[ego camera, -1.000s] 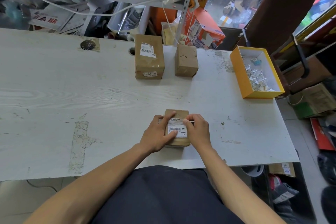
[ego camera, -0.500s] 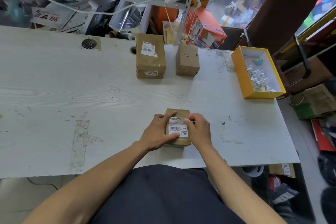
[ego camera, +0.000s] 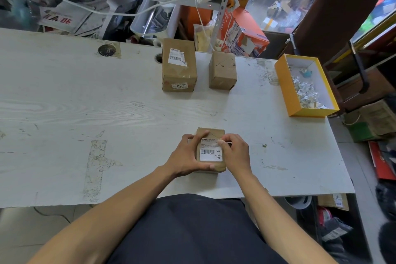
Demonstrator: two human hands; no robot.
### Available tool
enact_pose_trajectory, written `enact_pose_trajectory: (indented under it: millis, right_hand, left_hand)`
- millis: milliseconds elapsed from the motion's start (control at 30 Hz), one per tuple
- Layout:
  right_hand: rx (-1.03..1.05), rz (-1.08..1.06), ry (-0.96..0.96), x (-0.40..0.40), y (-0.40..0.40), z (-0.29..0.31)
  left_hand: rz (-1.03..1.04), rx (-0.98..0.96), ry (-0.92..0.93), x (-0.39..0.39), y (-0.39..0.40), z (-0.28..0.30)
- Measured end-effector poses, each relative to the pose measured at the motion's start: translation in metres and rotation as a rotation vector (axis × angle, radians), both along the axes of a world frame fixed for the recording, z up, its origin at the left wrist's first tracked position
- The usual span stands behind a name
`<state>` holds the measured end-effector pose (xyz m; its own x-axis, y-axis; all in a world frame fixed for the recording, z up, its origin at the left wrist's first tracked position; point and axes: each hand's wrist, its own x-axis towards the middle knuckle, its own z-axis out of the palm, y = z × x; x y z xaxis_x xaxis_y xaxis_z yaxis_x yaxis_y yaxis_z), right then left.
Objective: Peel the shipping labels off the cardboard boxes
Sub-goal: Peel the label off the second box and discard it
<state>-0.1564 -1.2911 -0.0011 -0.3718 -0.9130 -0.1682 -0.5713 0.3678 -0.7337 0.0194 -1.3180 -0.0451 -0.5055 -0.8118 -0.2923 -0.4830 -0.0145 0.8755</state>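
Near the lower centre of the frame, a small cardboard box [ego camera: 211,150] rests on the white table [ego camera: 107,113], close to its near edge. A white shipping label [ego camera: 211,152] with a barcode covers the box's top face. The left hand [ego camera: 186,156] grips the box's left side, fingers curled over the top edge and thumb along the near end. The right hand [ego camera: 234,152] lies against the right side, its fingertips [ego camera: 220,142] pinching at the label's upper right corner. Toward the upper centre stand two more boxes, just beside each other: a larger labelled box [ego camera: 179,68] marked 0275, and a plain box [ego camera: 222,70] to its right. At the right edge of the table sits a yellow tray [ego camera: 285,92] holding crumpled white scraps [ego camera: 306,92].
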Motion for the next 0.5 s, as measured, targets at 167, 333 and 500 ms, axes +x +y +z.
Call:
enact_pose_trajectory:
  millis: [167, 333, 500]
  right_hand:
    - [0.000, 0.002, 0.006, -0.0004, 0.0000, -0.0005]
    - [0.003, -0.002, 0.008, -0.0004, -0.0002, -0.0003]
    - [0.004, -0.003, 0.013, -0.0003, -0.0005, -0.0004]
  left_hand:
    - [0.000, 0.000, 0.002, -0.0002, 0.0001, 0.0001]
    - [0.000, -0.005, -0.010, -0.0001, -0.0002, -0.0015]
    - [0.003, -0.001, -0.010, 0.0001, 0.0000, -0.0035]
